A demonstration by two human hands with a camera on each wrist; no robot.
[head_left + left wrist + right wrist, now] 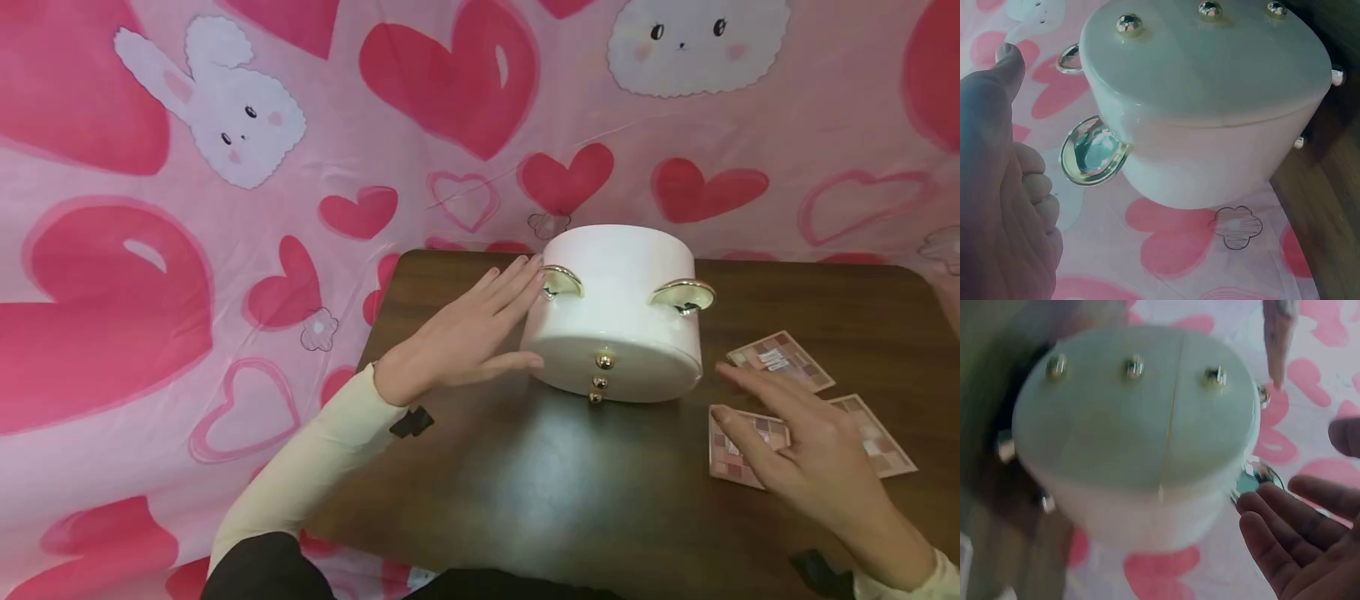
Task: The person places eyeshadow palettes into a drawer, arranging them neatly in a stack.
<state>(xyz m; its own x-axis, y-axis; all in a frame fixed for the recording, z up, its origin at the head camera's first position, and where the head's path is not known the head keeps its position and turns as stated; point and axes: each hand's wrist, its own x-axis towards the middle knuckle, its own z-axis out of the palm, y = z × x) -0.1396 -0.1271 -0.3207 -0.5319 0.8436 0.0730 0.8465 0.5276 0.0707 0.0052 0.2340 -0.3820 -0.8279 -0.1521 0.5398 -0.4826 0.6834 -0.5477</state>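
A glossy white oval case (615, 275) stands on the table, with gold ear-shaped handles (684, 294) on its sides and gold ball knobs (604, 362) down the near face. My left hand (472, 325) is held at the case's left side, fingers extended and thumb apart. In the left wrist view a gap shows between that hand (1010, 187) and the case (1204, 156). To the right, my right hand (817, 450) hovers with spread fingers above the palettes, holding nothing. The right wrist view shows its loosely bent fingers (1285, 528) beside the case.
Three flat makeup palettes lie at the table's right: one at the back (787, 354), one in front (731, 462), and one farther right (877, 437). The dark wooden table (510, 475) meets a pink heart-printed cloth (450, 200) behind and at left.
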